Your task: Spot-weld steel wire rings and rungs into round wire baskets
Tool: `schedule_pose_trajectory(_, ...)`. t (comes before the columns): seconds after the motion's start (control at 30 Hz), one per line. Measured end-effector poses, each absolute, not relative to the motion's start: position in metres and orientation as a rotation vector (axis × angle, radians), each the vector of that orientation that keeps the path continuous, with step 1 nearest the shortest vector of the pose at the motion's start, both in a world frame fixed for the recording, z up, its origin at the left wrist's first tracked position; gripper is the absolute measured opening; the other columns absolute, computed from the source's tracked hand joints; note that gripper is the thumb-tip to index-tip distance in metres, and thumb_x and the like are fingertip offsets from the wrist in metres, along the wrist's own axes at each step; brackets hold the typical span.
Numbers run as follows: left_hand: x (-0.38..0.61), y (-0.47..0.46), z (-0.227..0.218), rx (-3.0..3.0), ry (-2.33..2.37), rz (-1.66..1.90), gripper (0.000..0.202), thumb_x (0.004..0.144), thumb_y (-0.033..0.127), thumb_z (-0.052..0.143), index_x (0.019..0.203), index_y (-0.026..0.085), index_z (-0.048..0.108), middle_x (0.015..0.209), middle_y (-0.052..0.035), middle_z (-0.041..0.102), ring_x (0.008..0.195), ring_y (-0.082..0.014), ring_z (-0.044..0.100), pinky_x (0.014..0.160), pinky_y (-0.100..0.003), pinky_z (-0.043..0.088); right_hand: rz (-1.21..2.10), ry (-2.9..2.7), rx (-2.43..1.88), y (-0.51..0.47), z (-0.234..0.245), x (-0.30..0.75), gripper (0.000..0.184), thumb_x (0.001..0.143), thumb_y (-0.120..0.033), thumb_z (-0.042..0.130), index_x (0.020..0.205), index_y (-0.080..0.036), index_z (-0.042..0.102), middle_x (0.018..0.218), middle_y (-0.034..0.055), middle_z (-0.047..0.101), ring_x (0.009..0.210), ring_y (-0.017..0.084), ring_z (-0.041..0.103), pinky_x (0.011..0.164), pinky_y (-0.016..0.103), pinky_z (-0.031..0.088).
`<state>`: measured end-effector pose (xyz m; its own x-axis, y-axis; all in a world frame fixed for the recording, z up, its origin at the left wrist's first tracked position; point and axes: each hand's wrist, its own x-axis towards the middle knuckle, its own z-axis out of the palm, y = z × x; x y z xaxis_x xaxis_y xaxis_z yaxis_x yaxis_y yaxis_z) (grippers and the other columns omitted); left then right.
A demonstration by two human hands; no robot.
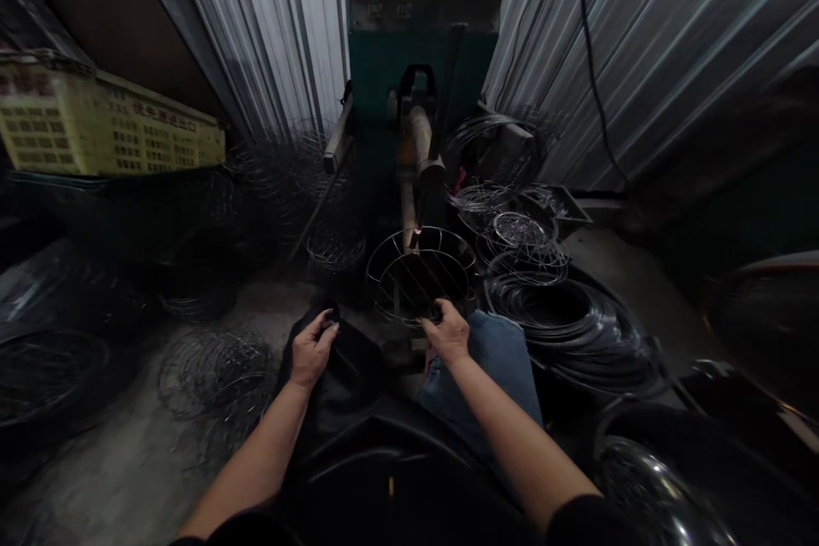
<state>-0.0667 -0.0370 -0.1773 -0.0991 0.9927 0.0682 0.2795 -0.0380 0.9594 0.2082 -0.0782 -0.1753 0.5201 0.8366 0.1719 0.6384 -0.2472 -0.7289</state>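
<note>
Right hand (446, 331) grips a wire frame (430, 271) by its near edge, open room separating left hand (313, 347), whose hold is unclear.

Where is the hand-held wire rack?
In the head view, the wire rack is just right of centre, in the right hand, below the machine's upper arm.

I see that my apron (377, 461) is black, my jeans (502, 371) are blue, the wire frame (441, 269) is silvery, and the crate (137, 136) is yellow with red characters.
</note>
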Motion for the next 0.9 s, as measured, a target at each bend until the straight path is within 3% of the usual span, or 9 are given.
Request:
schedule_pose_trajectory(0.1,-0.068,-0.037,-0.176,1.417,1.477,1.191,0.056,0.071,0.047,0.066,0.115,0.013,0.069,0.088,-0.0063,0.074,0.084,-0.0206,0.069,0.085,-0.032,0.053,0.399,-1.190,-2.012,-0.069,-0.183,0.207,0.028,0.058,-0.020,0.065,0.086,-0.023,0.066,0.088,0.0034,0.073,0.084,0.023,0.068,0.081,0.035,0.052)
schedule_pose_trajectory(0.23,-0.070,-0.033,-0.174,1.464,1.497,1.195,0.054,0.071,0.048,0.065,0.114,0.014,0.070,0.085,-0.0051,0.074,0.081,-0.0198,0.070,0.085,-0.031,0.054,0.444,-1.198,-1.975,-0.068,-0.175,0.201,0.021,0.056,-0.015,0.066,0.076,-0.024,0.066,0.089,0.0026,0.072,0.086,0.023,0.068,0.082,0.034,0.052)
schedule_pose_trajectory(0.43,-0.070,-0.031,-0.177,1.541,1.581,1.183,0.055,0.069,0.047,0.066,0.114,0.016,0.069,0.089,-0.0053,0.075,0.086,-0.0221,0.070,0.090,-0.036,0.053,0.426,-1.139,-1.929,-0.127,-0.116,0.230,0.035,0.063,-0.042,0.074,0.093,-0.024,0.069,0.079,-0.0024,0.069,0.073,0.017,0.064,0.073,0.028,0.052)
schedule_pose_trajectory(0.6,-0.058,-0.029,-0.176,1.656,1.586,1.147,0.056,0.068,0.048,0.067,0.116,0.020,0.069,0.089,-0.0032,0.073,0.087,-0.0219,0.069,0.092,-0.037,0.053,0.155,-0.913,-2.040,-0.258,-0.070,0.315,0.056,0.063,-0.056,0.073,0.105,-0.020,0.070,0.092,0.0050,0.071,0.078,0.021,0.065,0.074,0.033,0.051)
schedule_pose_trajectory(0.67,-0.052,-0.029,-0.174,1.666,1.587,1.158,0.054,0.067,0.047,0.068,0.114,0.021,0.070,0.087,-0.0022,0.073,0.084,-0.0220,0.068,0.092,-0.039,0.054,0.006,-0.710,-2.346,-0.325,-0.068,0.354,0.061,0.057,-0.062,0.073,0.102,-0.020,0.072,0.080,0.0051,0.070,0.069,0.023,0.063,0.068,0.036,0.050)
schedule_pose_trajectory(0.73,-0.047,-0.029,-0.171,1.684,1.589,1.163,0.050,0.066,0.045,0.068,0.111,0.024,0.071,0.084,0.0000,0.073,0.082,-0.0224,0.069,0.091,-0.041,0.054,-0.100,-0.525,-2.626,-0.388,-0.075,0.391,0.059,0.055,-0.062,0.072,0.098,-0.021,0.073,0.073,0.0063,0.069,0.065,0.026,0.063,0.064,0.039,0.048)
schedule_pose_trajectory(0.9,-0.037,-0.028,-0.171,1.736,1.626,1.113,0.048,0.064,0.046,0.068,0.110,0.032,0.072,0.085,0.0039,0.073,0.087,-0.0259,0.070,0.097,-0.048,0.052,-0.166,-0.127,-3.113,-0.506,-0.106,0.461,0.042,0.067,-0.049,0.068,0.095,-0.019,0.076,0.086,0.0218,0.071,0.071,0.032,0.066,0.058,0.041,0.041)
